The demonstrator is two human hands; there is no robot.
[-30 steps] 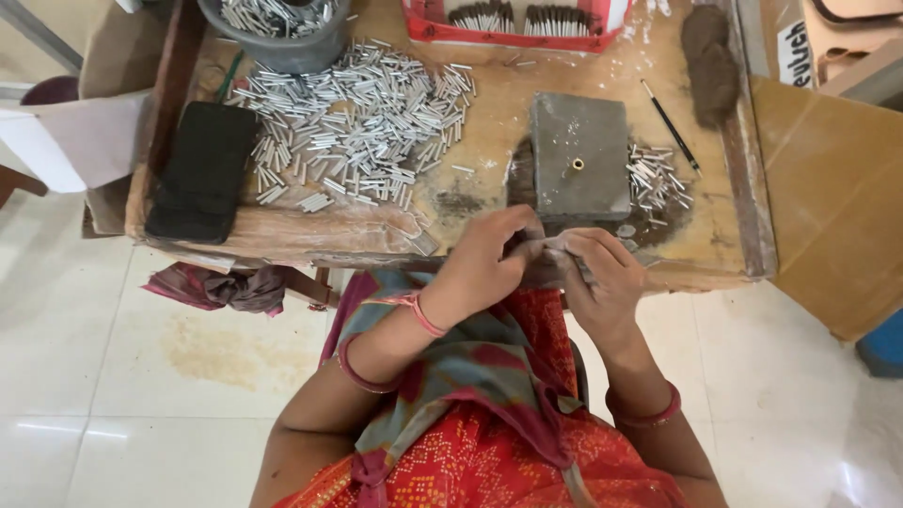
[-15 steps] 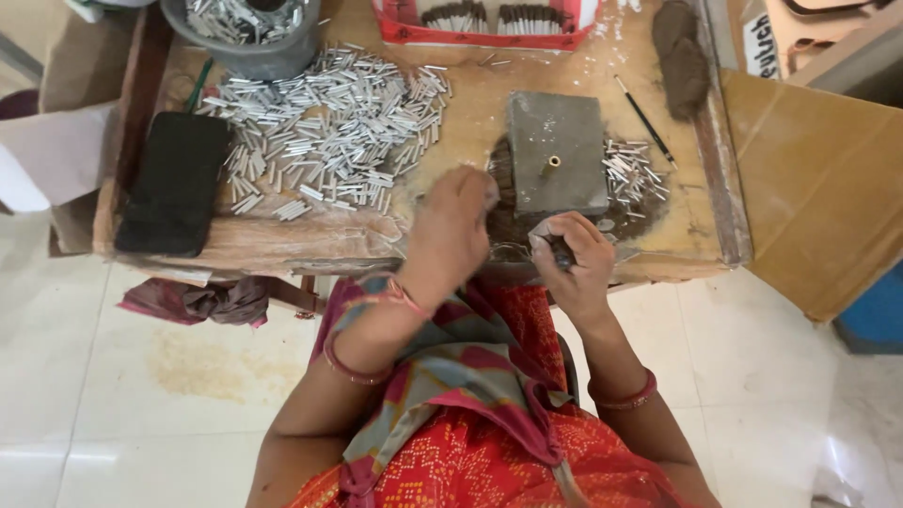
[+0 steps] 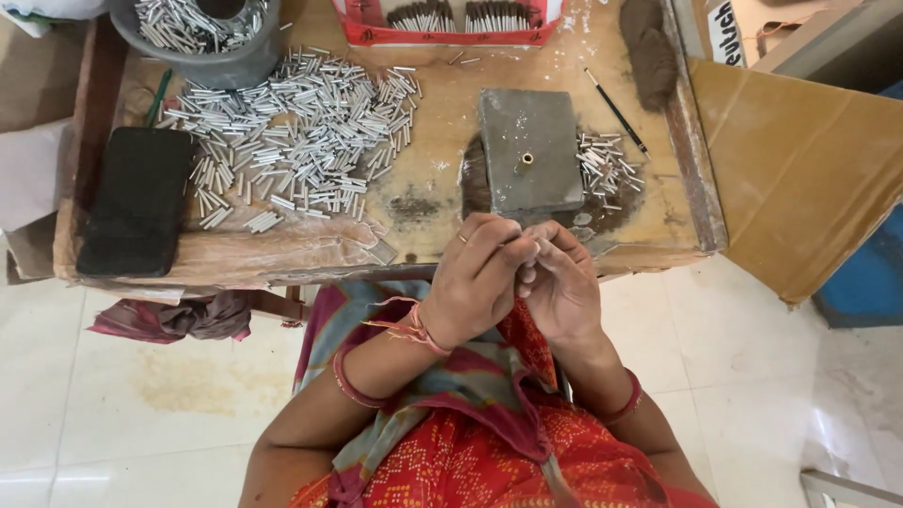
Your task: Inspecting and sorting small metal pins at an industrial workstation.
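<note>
Head view, looking straight down at a low wooden work table (image 3: 310,249).

Both hands meet at the near edge of the table, just in front of the grey square metal block (image 3: 530,150). The left hand (image 3: 480,277) is curled, with thumb and forefinger pressed together at their tips. The right hand (image 3: 562,287) faces it, fingers bent inward and touching the left fingertips. Whatever is pinched between them is too small and too covered to make out; only a pale sliver shows at the contact point, and its long axis cannot be told.

The block lies flat, with a small brass-coloured stub (image 3: 524,162) standing upright from its top, its axis pointing towards the camera. Dark powder (image 3: 475,183) stains the wood around the block.

A small heap of short silver metal tubes (image 3: 602,165) lies just right of the block, with axes mostly left to right. A large scatter of the same silver tubes (image 3: 292,141) is spread over the left half of the table, with most axes roughly left to right and some askew.

A thin black pencil-like stick (image 3: 616,111) lies diagonally, from upper left to lower right. A black rectangular pad (image 3: 139,199) lies at the left edge, its long axis running away from the person.

A grey round tub of tubes (image 3: 212,38) and a red tray (image 3: 451,23) are cut off by the top of the frame.
</note>
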